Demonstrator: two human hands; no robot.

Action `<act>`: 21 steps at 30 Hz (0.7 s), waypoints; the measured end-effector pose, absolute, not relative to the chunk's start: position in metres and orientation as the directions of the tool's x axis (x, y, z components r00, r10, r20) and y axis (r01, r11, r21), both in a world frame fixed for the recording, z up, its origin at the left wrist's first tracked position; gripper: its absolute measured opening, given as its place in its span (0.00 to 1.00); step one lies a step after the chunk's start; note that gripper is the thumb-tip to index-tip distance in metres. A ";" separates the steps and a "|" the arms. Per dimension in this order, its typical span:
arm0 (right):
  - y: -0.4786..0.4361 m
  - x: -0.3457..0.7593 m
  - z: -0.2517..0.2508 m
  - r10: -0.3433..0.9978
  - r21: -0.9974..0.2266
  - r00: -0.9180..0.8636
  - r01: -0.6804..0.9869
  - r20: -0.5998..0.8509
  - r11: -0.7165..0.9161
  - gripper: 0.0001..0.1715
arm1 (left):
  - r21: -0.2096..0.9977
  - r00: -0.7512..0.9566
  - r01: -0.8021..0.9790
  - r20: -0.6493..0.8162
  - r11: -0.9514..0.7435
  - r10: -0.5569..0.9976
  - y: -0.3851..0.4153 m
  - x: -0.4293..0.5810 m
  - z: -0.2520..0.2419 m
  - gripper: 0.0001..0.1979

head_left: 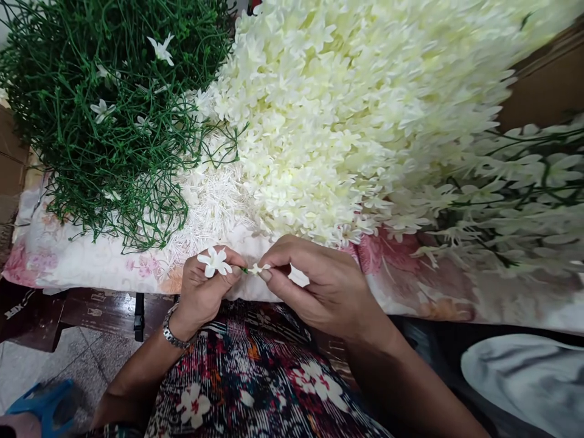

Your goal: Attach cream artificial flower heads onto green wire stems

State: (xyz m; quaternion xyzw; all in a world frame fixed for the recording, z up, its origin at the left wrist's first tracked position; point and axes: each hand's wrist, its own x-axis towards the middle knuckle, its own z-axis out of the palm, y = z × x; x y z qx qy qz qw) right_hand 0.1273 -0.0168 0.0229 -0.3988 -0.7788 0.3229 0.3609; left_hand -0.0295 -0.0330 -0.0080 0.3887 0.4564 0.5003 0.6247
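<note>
Low in the middle of the head view, my left hand (208, 286) pinches a green artificial flower stem (245, 269) between thumb and forefinger. An open white flower (215, 261) shows above that thumb, apparently on the same stem. My right hand (319, 283) is closed too, thumb and forefinger pinching a small cream flower piece (256, 268) at the stem's tip. The two sets of fingertips are a short gap apart. Whether the piece is seated on the stem is too small to tell.
A heap of green plastic stems (114, 121) lies at the left, beside thin white stamens (214, 201). Loose cream petals (347, 121) are piled across the centre. Assembled flower sprays (515, 182) lie at the right on the floral cloth (100, 271). A blue stool (43, 407) stands lower left.
</note>
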 end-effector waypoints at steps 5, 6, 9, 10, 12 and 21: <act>-0.013 0.128 0.026 0.815 -0.695 -0.505 0.477 0.284 0.537 0.04 | 0.993 0.048 -0.101 -0.062 0.066 0.997 -0.033 -0.030 -0.010 0.02; -0.014 0.128 0.026 0.813 -0.672 -0.510 0.501 0.280 0.546 0.04 | 0.997 0.051 -0.060 -0.036 0.039 0.998 -0.032 -0.031 -0.009 0.02; -0.015 0.127 0.026 0.813 -0.596 -0.522 0.576 0.259 0.560 0.05 | 0.996 0.077 0.084 0.037 -0.044 0.996 -0.032 -0.032 -0.007 0.04; -0.016 0.127 0.025 0.814 -0.573 -0.524 0.597 0.251 0.562 0.05 | 0.990 0.087 0.122 0.058 -0.068 0.995 -0.031 -0.032 -0.007 0.04; -0.017 0.126 0.023 0.815 -0.546 -0.528 0.621 0.238 0.562 0.06 | 0.982 0.109 0.158 0.088 -0.105 0.990 -0.031 -0.032 -0.007 0.04; -0.016 0.122 0.008 0.827 -0.637 -0.497 0.555 0.262 0.535 0.05 | 0.976 0.159 0.188 0.080 -0.110 0.984 -0.027 -0.031 -0.014 0.04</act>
